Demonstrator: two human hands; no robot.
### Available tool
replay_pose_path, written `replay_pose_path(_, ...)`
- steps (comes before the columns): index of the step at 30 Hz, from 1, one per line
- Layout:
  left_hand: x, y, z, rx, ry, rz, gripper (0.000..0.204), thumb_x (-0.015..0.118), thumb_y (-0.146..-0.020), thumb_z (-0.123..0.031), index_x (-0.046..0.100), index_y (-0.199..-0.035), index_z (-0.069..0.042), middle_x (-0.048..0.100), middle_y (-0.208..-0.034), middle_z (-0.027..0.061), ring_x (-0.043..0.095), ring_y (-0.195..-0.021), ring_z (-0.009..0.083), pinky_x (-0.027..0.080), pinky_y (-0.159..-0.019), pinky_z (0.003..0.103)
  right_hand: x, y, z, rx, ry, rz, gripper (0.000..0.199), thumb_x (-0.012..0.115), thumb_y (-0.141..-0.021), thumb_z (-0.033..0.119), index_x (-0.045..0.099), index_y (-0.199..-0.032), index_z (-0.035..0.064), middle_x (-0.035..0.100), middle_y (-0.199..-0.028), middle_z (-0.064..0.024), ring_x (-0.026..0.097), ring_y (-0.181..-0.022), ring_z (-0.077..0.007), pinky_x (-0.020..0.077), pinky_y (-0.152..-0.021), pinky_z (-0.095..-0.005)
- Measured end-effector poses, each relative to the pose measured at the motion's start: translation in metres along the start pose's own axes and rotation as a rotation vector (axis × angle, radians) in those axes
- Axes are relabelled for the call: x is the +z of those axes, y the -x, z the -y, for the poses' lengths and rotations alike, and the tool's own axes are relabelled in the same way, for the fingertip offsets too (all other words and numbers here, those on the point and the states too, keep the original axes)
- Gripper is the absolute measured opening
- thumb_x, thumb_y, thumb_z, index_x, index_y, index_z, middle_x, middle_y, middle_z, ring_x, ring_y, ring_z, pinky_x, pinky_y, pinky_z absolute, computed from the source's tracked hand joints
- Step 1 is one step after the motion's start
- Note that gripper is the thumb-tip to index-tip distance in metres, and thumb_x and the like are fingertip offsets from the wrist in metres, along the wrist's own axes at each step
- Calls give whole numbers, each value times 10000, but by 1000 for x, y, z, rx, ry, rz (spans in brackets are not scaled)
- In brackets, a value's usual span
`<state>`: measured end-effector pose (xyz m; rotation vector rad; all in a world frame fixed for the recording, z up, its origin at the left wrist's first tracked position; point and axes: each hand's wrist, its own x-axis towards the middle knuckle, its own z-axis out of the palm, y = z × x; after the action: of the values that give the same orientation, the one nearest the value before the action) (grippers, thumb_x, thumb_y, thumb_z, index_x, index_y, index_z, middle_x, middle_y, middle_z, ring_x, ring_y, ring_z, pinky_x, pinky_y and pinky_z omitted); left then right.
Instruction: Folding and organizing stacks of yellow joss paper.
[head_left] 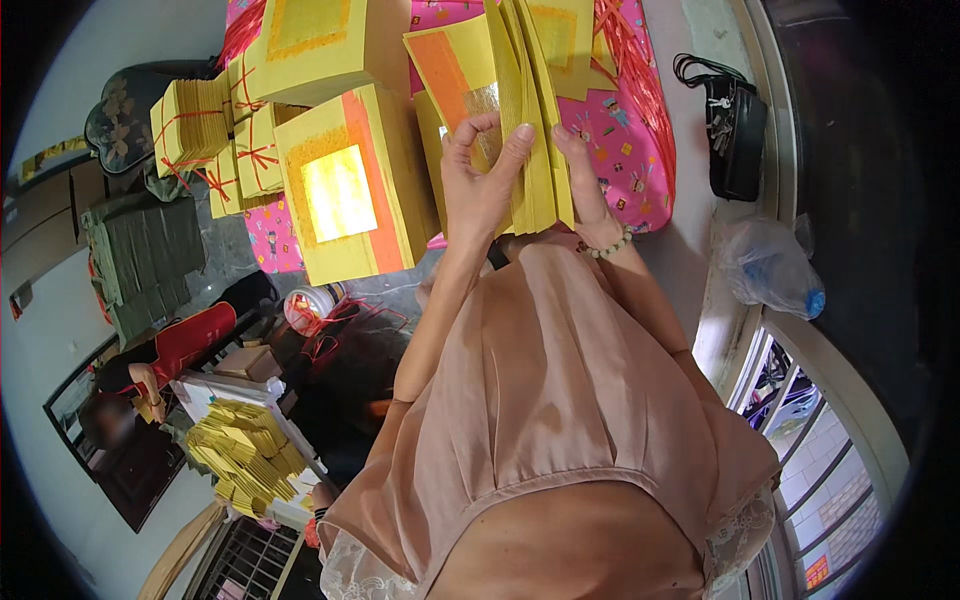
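Observation:
My left hand (480, 180) grips a stack of yellow joss paper (538, 140) by its left side, thumb near the middle. The sheets stand upright and fan apart at the top; the front one carries an orange band and a shiny metallic patch. Flat against the stack's right side lies my right hand (588, 200), a beaded bracelet at its wrist; its other fingers are partly hidden. Just left stands a thick block of yellow joss paper (298, 225) with a gold square and an orange band. Behind it rises another large block (385, 45).
Bundles tied with red string (190, 122) sit at the left on a pink patterned cloth (625, 150). Red strands (640, 90) hang at its right. A black bag (737, 140) and plastic bag (770, 268) are on the right. At lower left, another person works near piled yellow paper (245, 450).

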<state>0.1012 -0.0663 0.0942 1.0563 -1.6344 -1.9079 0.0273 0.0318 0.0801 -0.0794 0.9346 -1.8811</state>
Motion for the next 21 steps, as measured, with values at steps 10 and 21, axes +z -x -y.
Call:
replay_pose_path(10,0,-2,0,-26,7,5,409,801,-771,-338,638,-996,-38,526,-1068,131,506,-1042,213,378,-949,328,-3,-1,1,3,-33,39,484,440,-973,412,484,-1278,39,596,-1107,-61,596,-969,-125,493,-831,-284)
replay_pose_path(21,0,-4,2,-7,-27,21,444,814,-750,-369,635,-1017,-62,505,-1066,133,507,-1047,223,382,-956,328,-5,-1,1,6,-58,44,485,450,-968,417,500,-1266,37,607,-1087,-57,602,-963,-127,495,-830,-283)
